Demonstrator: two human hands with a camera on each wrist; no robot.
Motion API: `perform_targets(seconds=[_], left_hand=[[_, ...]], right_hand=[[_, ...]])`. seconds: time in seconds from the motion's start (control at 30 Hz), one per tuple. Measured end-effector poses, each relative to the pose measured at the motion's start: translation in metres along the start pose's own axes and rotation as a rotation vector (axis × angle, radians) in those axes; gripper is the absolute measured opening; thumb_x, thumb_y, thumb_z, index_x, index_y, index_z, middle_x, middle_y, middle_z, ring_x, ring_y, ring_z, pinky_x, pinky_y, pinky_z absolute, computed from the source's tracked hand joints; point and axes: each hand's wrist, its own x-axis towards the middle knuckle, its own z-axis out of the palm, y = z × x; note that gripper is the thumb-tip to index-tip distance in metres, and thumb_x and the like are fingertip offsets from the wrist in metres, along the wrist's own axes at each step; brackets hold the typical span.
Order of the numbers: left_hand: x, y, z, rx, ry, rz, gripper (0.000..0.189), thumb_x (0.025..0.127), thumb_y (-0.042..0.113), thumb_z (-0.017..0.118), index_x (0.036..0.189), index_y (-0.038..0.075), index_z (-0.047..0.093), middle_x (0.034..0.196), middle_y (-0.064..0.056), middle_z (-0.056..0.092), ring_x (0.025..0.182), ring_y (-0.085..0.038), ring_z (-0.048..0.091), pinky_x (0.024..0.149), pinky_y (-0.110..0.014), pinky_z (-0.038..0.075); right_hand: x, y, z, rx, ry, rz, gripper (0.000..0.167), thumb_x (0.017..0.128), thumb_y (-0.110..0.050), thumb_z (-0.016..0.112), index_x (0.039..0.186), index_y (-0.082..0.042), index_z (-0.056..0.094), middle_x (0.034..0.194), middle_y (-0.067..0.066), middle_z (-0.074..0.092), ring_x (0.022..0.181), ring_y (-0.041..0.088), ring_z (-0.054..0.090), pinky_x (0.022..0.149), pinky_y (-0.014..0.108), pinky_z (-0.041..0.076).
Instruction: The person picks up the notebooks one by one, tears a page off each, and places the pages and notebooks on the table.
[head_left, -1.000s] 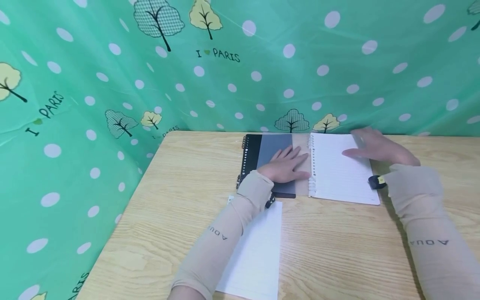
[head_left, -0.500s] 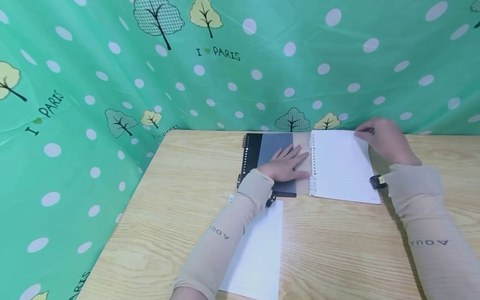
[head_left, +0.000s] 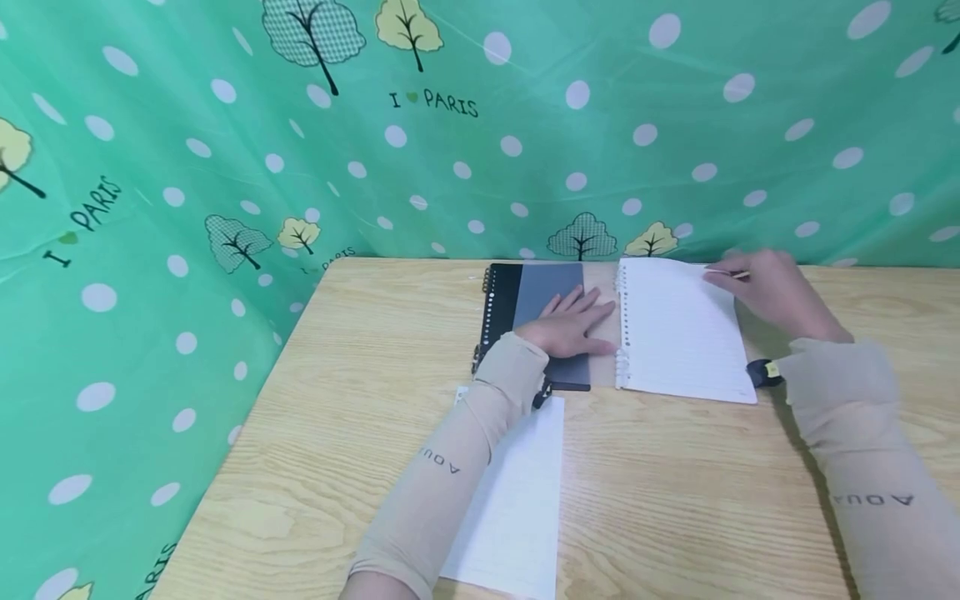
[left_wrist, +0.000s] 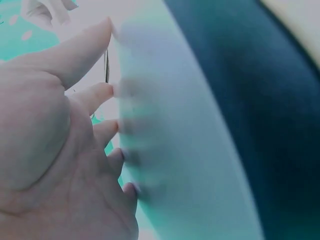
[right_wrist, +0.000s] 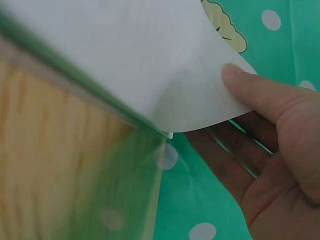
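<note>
An open ring-bound notebook lies at the far side of the table, its black-and-blue cover (head_left: 550,279) on the left and lined white pages (head_left: 678,333) on the right. My left hand (head_left: 566,327) presses on the cover and its clear edge strip with fingers spread. In the left wrist view, the fingertips touch the translucent sheet (left_wrist: 175,125). My right hand (head_left: 776,287) pinches the upper right corner of the top page. In the right wrist view, the thumb lies over the lifted page (right_wrist: 200,95) and the fingers are under it; the corner curves up off the stack.
A loose sheet of lined paper (head_left: 517,500) lies on the wooden table (head_left: 645,500), partly under my left forearm. Behind the table's far edge hangs a green patterned curtain (head_left: 480,167), which also runs along the left side.
My right hand, first spread over the page's upper right corner, has closed its fingers on that corner and raised it slightly. The left hand stays in place.
</note>
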Motion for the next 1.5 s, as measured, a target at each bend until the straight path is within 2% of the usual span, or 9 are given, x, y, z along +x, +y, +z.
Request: perform_targets(seconds=[0.17,0.4,0.5,0.63,0.9,1.1,1.17,1.37,1.5], left_hand=[[0.000,0.001,0.000,0.004,-0.006,-0.008,0.075,0.099,0.059,0.044,0.160,0.027,0.014,0.168,0.001,-0.001,0.154,-0.021,-0.009,0.125,-0.043,-0.004],[0.000,0.002,0.001,0.022,-0.003,-0.015,0.075,0.100,0.059,0.043,0.161,0.028,0.013,0.168,0.001,-0.001,0.154,-0.021,-0.009,0.125,-0.044,-0.003],[0.001,0.002,0.001,0.031,0.000,-0.019,0.075,0.099,0.060,0.043,0.161,0.028,0.013,0.168,0.001,-0.001,0.154,-0.021,-0.009,0.125,-0.044,-0.003],[0.001,0.002,0.001,0.037,-0.002,-0.019,0.076,0.099,0.060,0.043,0.161,0.028,0.012,0.168,0.001,-0.001,0.154,-0.021,-0.009,0.125,-0.044,-0.002],[0.000,0.006,-0.005,0.017,-0.020,-0.022,0.074,0.100,0.055,0.046,0.161,0.026,0.014,0.168,-0.001,0.000,0.154,-0.023,-0.008,0.124,-0.049,-0.001],[0.003,0.012,-0.011,0.014,-0.024,-0.051,0.076,0.098,0.053,0.054,0.160,0.026,0.020,0.168,-0.001,0.004,0.155,-0.024,-0.004,0.124,-0.052,0.002],[0.004,0.015,-0.013,0.009,-0.027,-0.068,0.077,0.096,0.053,0.057,0.159,0.027,0.022,0.168,0.000,0.006,0.155,-0.023,-0.003,0.124,-0.052,0.003],[0.005,0.016,-0.013,0.008,-0.038,-0.114,0.078,0.094,0.054,0.059,0.159,0.030,0.022,0.168,0.003,0.007,0.155,-0.020,-0.003,0.125,-0.049,0.003],[0.005,0.015,-0.014,0.007,-0.040,-0.116,0.079,0.094,0.054,0.060,0.159,0.030,0.022,0.168,0.003,0.006,0.155,-0.021,-0.003,0.125,-0.049,0.004]], right_hand=[[-0.001,-0.007,0.001,-0.021,0.022,-0.036,0.026,0.097,-0.018,0.065,0.113,0.000,0.074,0.107,0.024,0.071,0.098,0.037,0.064,0.077,0.037,0.051],[0.000,-0.021,0.000,-0.036,0.060,-0.101,0.026,0.100,-0.018,0.061,0.114,0.000,0.073,0.111,0.024,0.071,0.098,0.038,0.067,0.078,0.047,0.054],[-0.001,-0.025,-0.002,-0.034,0.105,-0.124,0.023,0.098,-0.015,0.063,0.113,-0.001,0.074,0.110,0.022,0.072,0.094,0.035,0.067,0.073,0.027,0.053],[-0.004,-0.028,-0.005,-0.025,0.156,-0.115,0.022,0.096,-0.013,0.066,0.112,-0.002,0.075,0.107,0.022,0.072,0.085,0.030,0.065,0.063,0.005,0.038],[-0.005,-0.033,-0.008,-0.007,0.241,-0.129,0.020,0.097,-0.011,0.065,0.112,-0.002,0.075,0.109,0.020,0.073,0.094,0.035,0.069,0.070,-0.004,0.033],[-0.008,-0.033,-0.009,0.010,0.322,-0.127,0.013,0.091,-0.008,0.072,0.101,-0.004,0.078,0.100,0.015,0.073,0.085,-0.012,0.056,0.073,-0.005,0.036],[-0.010,-0.033,-0.009,-0.007,0.333,-0.142,0.012,0.088,-0.006,0.075,0.099,-0.004,0.079,0.097,0.014,0.074,0.082,-0.019,0.049,0.073,-0.005,0.036],[-0.015,-0.035,-0.005,-0.062,0.302,-0.256,0.014,0.084,-0.002,0.077,0.098,-0.004,0.079,0.096,0.014,0.075,0.088,0.025,0.068,0.077,-0.003,0.033],[-0.022,-0.038,-0.002,-0.066,0.278,-0.324,0.019,0.081,0.004,0.078,0.097,-0.006,0.079,0.098,0.013,0.076,0.096,0.033,0.070,0.092,-0.004,0.031]])
